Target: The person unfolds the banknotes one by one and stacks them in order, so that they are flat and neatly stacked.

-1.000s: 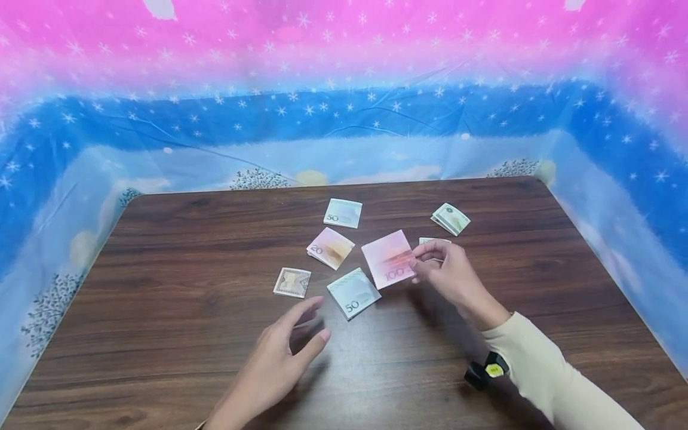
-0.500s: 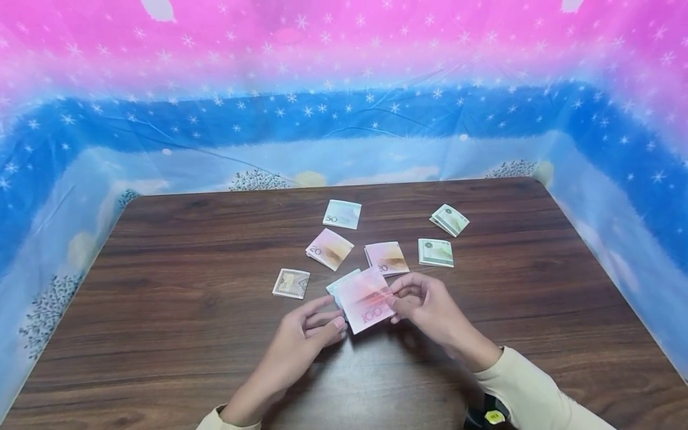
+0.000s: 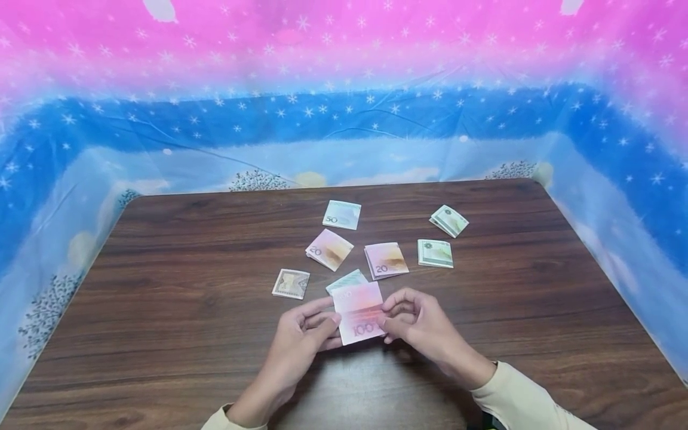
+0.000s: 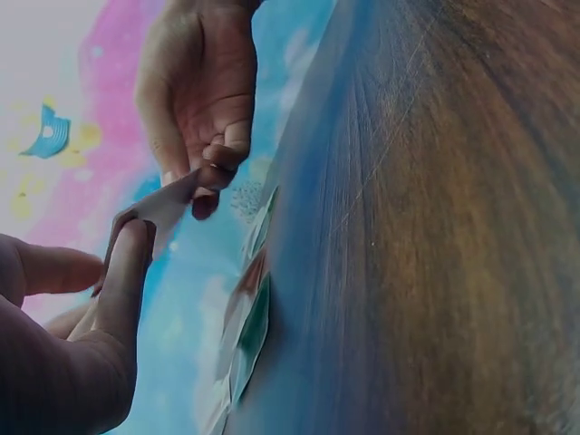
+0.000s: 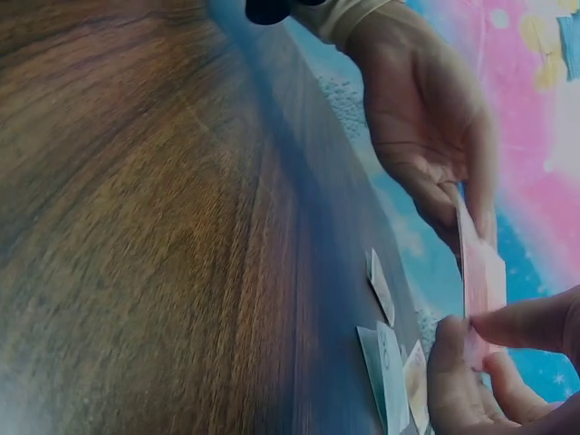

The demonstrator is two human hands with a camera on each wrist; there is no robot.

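Observation:
A folded pink 100 banknote [image 3: 359,316] is held up above the table between both hands. My left hand [image 3: 301,337] pinches its left edge, thumb on top. The opposite edge is pinched by my right hand [image 3: 427,328], between thumb and fingers. Both wrist views show the pink note [image 5: 483,281] tilted and clear of the wood. Behind it, a folded green 50 note [image 3: 346,280] lies on the table, partly hidden. Just beyond are two folded 20 notes, the left one [image 3: 329,249] turned askew and the right one [image 3: 387,260] straighter.
On the brown wooden table [image 3: 177,334], a folded 50 note [image 3: 342,214] lies at the back. Two folded green notes, one [image 3: 450,221] behind the other [image 3: 435,254], lie to the right. A brownish folded note [image 3: 291,283] is at left. A snowflake-patterned cloth [image 3: 376,113] surrounds the table.
My right hand has brought the 100 note toward me and left, uncovering the right 20 note and overlapping the front 50. My left hand has moved in and now pinches its left edge.

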